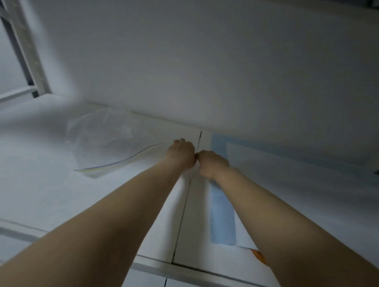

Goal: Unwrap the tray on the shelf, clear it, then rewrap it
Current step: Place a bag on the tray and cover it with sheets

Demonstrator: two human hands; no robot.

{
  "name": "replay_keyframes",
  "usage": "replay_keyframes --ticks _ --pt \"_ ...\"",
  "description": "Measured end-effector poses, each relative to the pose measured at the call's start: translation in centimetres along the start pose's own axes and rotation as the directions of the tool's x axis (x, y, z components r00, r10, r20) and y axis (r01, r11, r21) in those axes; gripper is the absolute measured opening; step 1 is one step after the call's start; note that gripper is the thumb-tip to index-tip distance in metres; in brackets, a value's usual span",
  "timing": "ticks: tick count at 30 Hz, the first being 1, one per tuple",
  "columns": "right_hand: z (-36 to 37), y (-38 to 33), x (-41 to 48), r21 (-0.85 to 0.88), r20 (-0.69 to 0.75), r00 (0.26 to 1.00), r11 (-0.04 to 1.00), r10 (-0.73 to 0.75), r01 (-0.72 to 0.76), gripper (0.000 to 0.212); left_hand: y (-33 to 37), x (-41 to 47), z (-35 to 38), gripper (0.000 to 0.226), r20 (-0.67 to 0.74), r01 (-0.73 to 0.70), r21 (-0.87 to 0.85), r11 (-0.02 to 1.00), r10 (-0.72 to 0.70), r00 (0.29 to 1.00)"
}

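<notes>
A clear zip bag (102, 144) is lying at left on the shelf (32, 191), likely set aside. We are stretching both arms in, left hand (180, 152) and right hand (212, 163) touching, fingers curled under; what they are clamping, we cannot tell. The blue-wrapped tray (222, 219) is lying just right.

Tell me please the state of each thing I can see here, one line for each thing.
Left hand: fingers curled; what it holds is hidden.
Right hand: fingers curled, touching the left hand; what it holds is hidden.
Clear zip bag: lying crumpled on the shelf, left of the hands; zip state unclear.
Blue sheet: spread flat, passing under the right forearm.
White sheet: lying flat over the blue sheet.
</notes>
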State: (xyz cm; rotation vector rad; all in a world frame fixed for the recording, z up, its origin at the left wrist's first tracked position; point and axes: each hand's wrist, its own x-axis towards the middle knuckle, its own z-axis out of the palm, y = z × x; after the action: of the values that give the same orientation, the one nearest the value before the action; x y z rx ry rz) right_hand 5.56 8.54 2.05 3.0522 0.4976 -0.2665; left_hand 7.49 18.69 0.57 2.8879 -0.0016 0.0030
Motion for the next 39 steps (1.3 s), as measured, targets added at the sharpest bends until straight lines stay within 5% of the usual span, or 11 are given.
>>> replay_keyframes --ticks 3,9,12,15,18,20,22,25,32,39 --pt "-0.1 3.4 -2.0 0.011 -0.077 0.989 0.992 0.125 -0.125 0.041 4.1 -0.5 1.1 0.039 -0.018 -0.172 -0.113 0.979 0.171 0.985" --pt "1.3 9.8 -7.5 0.235 -0.090 0.924 0.909 0.372 -0.343 0.036 9.9 -1.9 3.3 0.041 0.129 -0.277 -0.194 0.941 0.304 0.944" --pt "2.4 11.7 -10.2 0.339 0.055 0.925 0.864 0.377 -0.372 0.028 10.8 -2.6 4.7 0.043 0.247 -0.246 -0.116 0.962 0.268 0.931" --pt "3.6 12.9 -12.5 0.488 0.139 0.925 0.788 0.354 -0.375 0.011 11.2 -3.2 4.6 0.050 0.176 -0.266 -0.062 0.962 0.273 0.946" --pt "3.7 13.7 -14.5 0.619 0.207 0.929 0.695 0.305 -0.366 0.017 12.4 -5.1 3.3 0.053 0.067 -0.473 -0.011 0.881 0.472 0.879" --pt "3.2 14.4 -15.9 0.582 0.277 0.924 0.719 0.266 -0.381 0.028 13.8 -6.9 2.7 0.042 0.169 -0.579 -0.092 0.810 0.585 0.793" --pt "3.0 15.3 -17.1 0.461 0.350 0.902 0.792 0.252 -0.400 0.042 15.2 -8.7 2.7 0.042 0.408 -0.574 -0.147 0.806 0.578 0.707" --pt "3.4 16.1 -18.4 0.298 0.411 0.870 0.861 0.273 -0.411 0.047 16.0 -10.4 2.9 0.075 0.616 -0.605 0.002 0.796 0.475 0.628" --pt "5.0 16.9 -20.0 0.428 0.299 0.933 0.845 0.202 -0.320 0.008 16.1 -10.9 3.6 0.017 0.578 -0.586 -0.002 0.810 0.479 0.660" --pt "1.5 17.1 -21.5 0.560 0.291 0.937 0.760 0.192 -0.329 0.010 18.1 -11.3 0.4 0.021 0.597 -0.456 -0.086 0.886 0.412 0.688"
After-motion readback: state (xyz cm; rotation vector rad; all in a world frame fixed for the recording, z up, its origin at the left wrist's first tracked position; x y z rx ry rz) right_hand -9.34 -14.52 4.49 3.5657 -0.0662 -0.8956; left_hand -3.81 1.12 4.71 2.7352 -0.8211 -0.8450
